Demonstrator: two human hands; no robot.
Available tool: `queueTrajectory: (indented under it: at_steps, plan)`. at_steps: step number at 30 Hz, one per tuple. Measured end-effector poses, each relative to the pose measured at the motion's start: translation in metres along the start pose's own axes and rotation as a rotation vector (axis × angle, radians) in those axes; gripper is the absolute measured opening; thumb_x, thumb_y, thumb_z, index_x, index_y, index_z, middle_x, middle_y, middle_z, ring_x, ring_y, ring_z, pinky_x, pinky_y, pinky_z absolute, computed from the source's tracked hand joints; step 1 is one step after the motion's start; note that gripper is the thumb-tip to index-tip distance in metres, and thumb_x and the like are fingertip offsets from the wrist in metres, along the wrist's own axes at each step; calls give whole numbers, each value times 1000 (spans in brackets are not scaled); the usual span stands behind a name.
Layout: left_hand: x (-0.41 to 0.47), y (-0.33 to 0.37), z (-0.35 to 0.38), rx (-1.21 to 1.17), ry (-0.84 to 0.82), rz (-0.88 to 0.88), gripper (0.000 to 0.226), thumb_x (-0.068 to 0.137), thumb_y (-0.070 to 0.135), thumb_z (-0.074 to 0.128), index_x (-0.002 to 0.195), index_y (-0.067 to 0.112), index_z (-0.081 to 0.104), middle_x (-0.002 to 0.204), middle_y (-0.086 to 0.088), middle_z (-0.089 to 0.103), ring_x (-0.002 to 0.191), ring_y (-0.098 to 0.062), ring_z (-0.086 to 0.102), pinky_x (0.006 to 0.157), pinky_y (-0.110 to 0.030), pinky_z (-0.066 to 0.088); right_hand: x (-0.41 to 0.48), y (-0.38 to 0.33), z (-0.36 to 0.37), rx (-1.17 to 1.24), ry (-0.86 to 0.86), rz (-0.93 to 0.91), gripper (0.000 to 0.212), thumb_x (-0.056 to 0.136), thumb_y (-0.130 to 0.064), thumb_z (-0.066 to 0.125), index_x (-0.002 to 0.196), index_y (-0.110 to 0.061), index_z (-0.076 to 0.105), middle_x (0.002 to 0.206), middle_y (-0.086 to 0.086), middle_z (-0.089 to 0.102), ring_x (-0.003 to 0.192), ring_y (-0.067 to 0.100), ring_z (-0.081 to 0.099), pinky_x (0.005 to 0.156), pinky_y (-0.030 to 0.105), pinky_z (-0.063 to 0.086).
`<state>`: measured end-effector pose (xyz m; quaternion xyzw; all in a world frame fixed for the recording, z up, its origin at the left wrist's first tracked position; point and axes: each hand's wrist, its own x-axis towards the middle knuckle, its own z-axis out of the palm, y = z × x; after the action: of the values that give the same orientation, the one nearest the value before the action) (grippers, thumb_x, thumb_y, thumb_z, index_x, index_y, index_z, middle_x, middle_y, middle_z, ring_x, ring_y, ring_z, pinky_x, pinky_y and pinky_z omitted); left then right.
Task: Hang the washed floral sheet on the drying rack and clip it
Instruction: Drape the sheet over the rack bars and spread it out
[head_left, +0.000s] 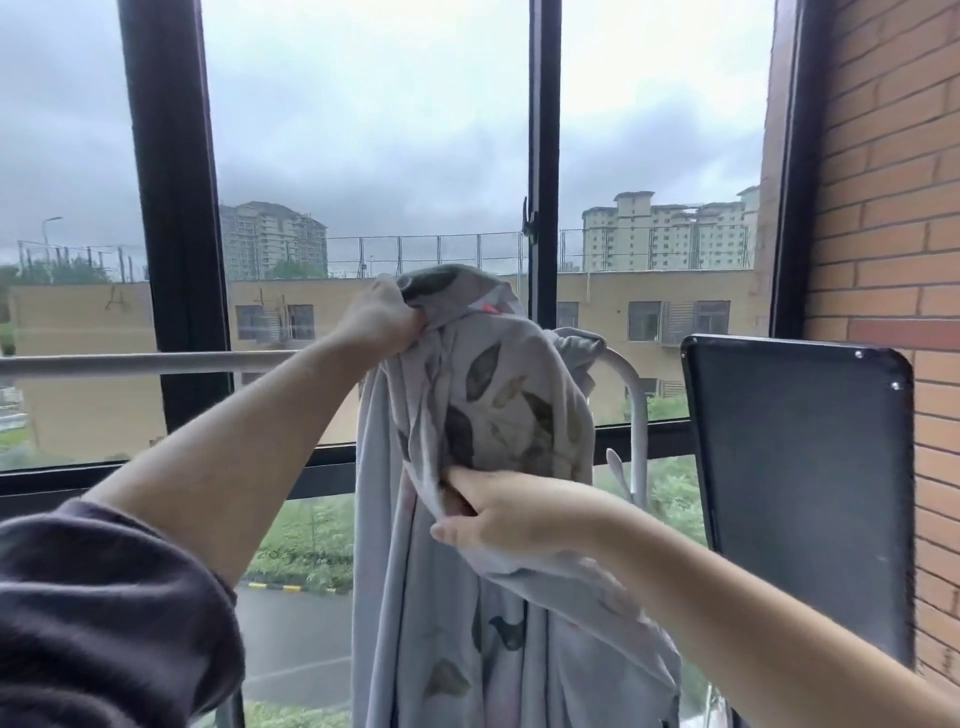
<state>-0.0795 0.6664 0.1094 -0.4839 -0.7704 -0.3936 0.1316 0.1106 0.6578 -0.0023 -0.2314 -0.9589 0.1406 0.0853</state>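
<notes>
The floral sheet (498, 395), pale grey with dark leaf prints, hangs bunched over the right end of the white drying rack bar (140, 364). My left hand (382, 322) grips the sheet's top fold above the bar. Lower down, my right hand (511, 514) pinches a fold of the sheet at its middle. The rack's curved white end (636, 410) shows just right of the cloth. No clip is visible.
Black window frames (176, 218) stand right behind the rack. A dark flat panel (800, 483) stands at the right against the brick wall (893, 208). The sheet's lower part hangs down past the bottom of the view.
</notes>
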Motion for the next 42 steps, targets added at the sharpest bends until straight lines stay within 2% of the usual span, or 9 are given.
queueTrajectory:
  at_steps: [5, 8, 11, 15, 18, 22, 27, 30, 42]
  plan:
    - [1, -2, -9, -197, -14, -74, 20, 89, 11, 52, 107, 4, 55, 86, -11, 54, 73, -24, 52, 55, -28, 47, 8, 4, -15, 64, -76, -8, 53, 94, -53, 44, 141, -30, 37, 139, -9, 48, 120, 8, 48, 108, 27, 31]
    - [6, -5, -12, -600, -60, -223, 20, 89, -7, 44, 75, -4, 57, 68, -9, 56, 52, -17, 49, 41, -23, 45, 8, 3, -26, 72, -149, -53, 55, 92, -59, 40, 133, -22, 46, 120, -9, 59, 92, 4, 57, 98, 27, 43]
    - [7, -4, -10, -703, -81, -284, 31, 89, -11, 37, 66, 3, 52, 54, -7, 59, 50, -16, 58, 43, -25, 46, 16, 5, -55, 141, 195, -164, 28, 97, -39, 46, 98, -15, 60, 81, -9, 59, 66, 2, 53, 65, 19, 46]
    - [18, 0, -15, -503, 25, -233, 24, 94, 9, 41, 97, 0, 63, 91, -17, 58, 88, -25, 55, 75, -36, 51, 45, 27, -98, -120, 877, -123, 17, 95, -23, 51, 98, -16, 67, 76, -2, 67, 57, 5, 55, 54, 22, 46]
    - [24, 7, -14, -583, -49, -220, 27, 95, 15, 38, 96, 3, 62, 93, -18, 60, 87, -28, 58, 84, -38, 52, 72, 51, -115, -61, 719, 32, 23, 94, -32, 48, 106, -20, 64, 101, 6, 69, 90, 20, 62, 79, 34, 51]
    - [36, -4, -22, -725, -51, -364, 30, 98, 21, 29, 100, 8, 56, 82, -13, 60, 80, -26, 57, 75, -35, 51, 89, 66, -106, -19, 640, 60, 30, 96, -43, 38, 112, -30, 60, 104, 7, 68, 94, 24, 61, 79, 33, 48]
    - [33, -78, -51, 158, -13, -415, 22, 91, 12, 42, 99, 1, 60, 108, -19, 60, 101, -32, 57, 82, -34, 46, 93, 71, -102, -100, 715, 27, 30, 97, -40, 36, 108, -29, 62, 94, 9, 69, 91, 28, 60, 72, 32, 42]
    - [35, -104, -58, 425, -110, -452, 25, 75, 21, 48, 87, 4, 62, 91, -11, 61, 89, -29, 58, 84, -35, 49, 101, 64, -102, -120, 668, 40, 32, 97, -40, 33, 111, -29, 60, 102, 7, 68, 96, 27, 59, 83, 37, 47]
    - [10, -84, -44, 312, -16, -262, 21, 85, 22, 40, 92, 13, 58, 98, -10, 59, 87, -29, 56, 71, -32, 40, 113, 34, -105, -196, 609, 138, 42, 96, -52, 27, 112, -29, 58, 106, 0, 64, 95, 21, 56, 87, 39, 47]
